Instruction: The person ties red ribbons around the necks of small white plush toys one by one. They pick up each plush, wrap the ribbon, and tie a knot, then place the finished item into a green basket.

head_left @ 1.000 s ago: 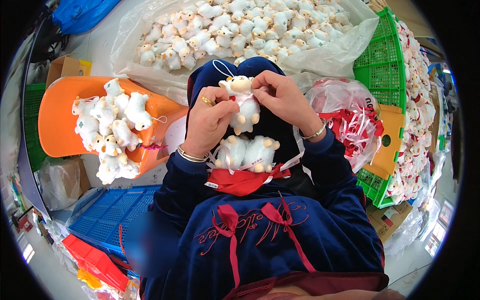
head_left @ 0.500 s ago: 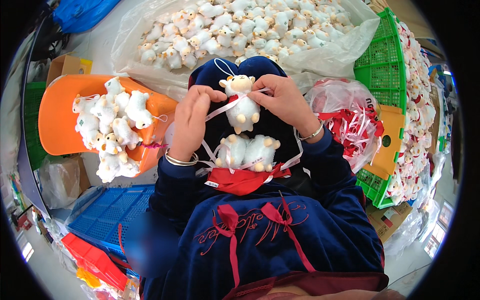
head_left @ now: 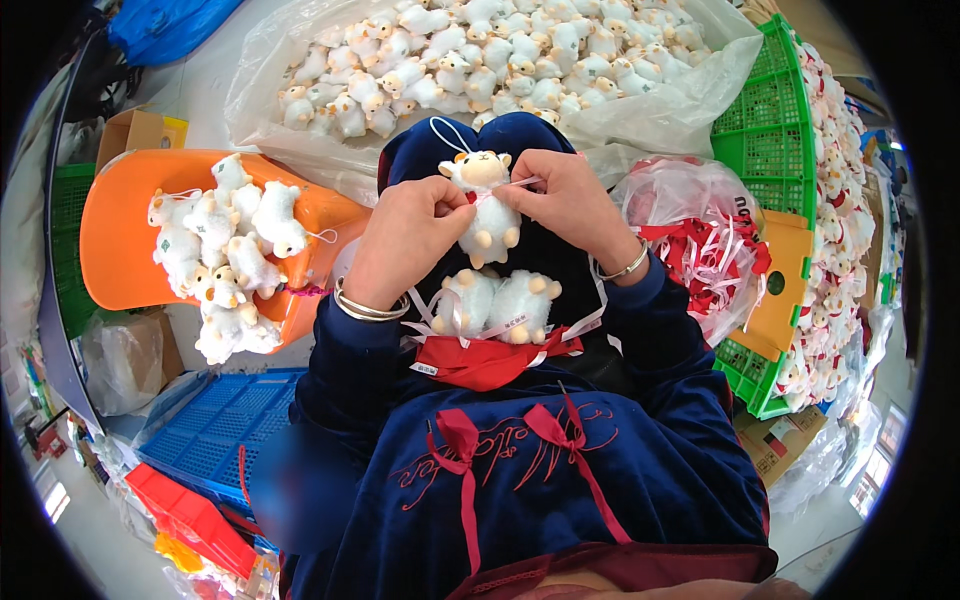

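A white plush sheep (head_left: 490,225) with a cream face and a hanging loop sits upright between my hands, above my knees. At its neck, the fingertips of my left hand (head_left: 405,240) are pinched on a ribbon, with a bit of red cloth beside them. My right hand (head_left: 572,205) pinches a pale ribbon (head_left: 528,184) at the other side of the neck. Two more plush sheep (head_left: 522,303) lie on my lap, heads hidden. Below them rests a piece of red cloth (head_left: 475,362) with white ribbon ends.
Ahead, a clear plastic sheet (head_left: 265,95) bears a large heap of white plush sheep. Several more lie on an orange chair (head_left: 115,230) at left. On the right are a clear bag (head_left: 650,190) of red cloths with ribbons and a green crate (head_left: 755,140). A blue crate (head_left: 220,430) stands lower left.
My left hand has moved right to the sheep's neck, and its fingers have closed on the ribbon there. My right hand keeps its pinch, almost unmoved.
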Demonstrator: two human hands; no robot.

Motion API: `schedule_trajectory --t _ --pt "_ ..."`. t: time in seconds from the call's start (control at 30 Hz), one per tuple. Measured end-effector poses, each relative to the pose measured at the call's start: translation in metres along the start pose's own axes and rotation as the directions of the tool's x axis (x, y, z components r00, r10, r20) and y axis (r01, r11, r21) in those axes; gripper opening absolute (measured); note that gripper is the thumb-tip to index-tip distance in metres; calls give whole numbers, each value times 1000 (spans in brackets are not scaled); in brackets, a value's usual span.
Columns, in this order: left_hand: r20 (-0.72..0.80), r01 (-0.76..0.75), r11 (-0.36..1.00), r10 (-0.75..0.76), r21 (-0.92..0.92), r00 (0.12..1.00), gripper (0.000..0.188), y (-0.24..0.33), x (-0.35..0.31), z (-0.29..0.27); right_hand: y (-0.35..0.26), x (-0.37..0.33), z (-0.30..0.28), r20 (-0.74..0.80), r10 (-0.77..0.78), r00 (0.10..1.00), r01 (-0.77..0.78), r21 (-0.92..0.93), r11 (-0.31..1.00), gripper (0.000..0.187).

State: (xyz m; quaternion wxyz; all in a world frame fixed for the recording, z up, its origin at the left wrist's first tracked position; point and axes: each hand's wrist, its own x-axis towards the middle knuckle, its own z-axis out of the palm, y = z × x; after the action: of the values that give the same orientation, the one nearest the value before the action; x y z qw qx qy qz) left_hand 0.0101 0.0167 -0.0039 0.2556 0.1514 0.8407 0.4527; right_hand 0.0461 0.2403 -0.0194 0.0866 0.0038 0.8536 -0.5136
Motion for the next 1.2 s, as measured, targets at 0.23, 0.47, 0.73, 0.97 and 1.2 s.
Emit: schedule_trajectory --t 0.23,0.47,0.73,0.97,1.2 --pt "45 204 959 -199 -197 979 31 1 3 -4 5 3 1 -11 16 1000 -15 82 997 26" --pt "132 276 942 -254 -192 958 33 -1 3 -10 -7 3 1 -1 60 998 -60 56 997 28" --pt "272 287 909 -207 -303 940 27 -10 4 -12 -11 4 2 -7 39 999 -39 -7 999 32" --pt "269 210 938 -135 -277 954 20 -12 4 -7 -1 -1 4 -61 -166 984 160 -85 983 24" --pt "195 106 988 -83 -114 977 20 2 3 -7 3 -2 25 -197 -276 941 235 -209 949 19"
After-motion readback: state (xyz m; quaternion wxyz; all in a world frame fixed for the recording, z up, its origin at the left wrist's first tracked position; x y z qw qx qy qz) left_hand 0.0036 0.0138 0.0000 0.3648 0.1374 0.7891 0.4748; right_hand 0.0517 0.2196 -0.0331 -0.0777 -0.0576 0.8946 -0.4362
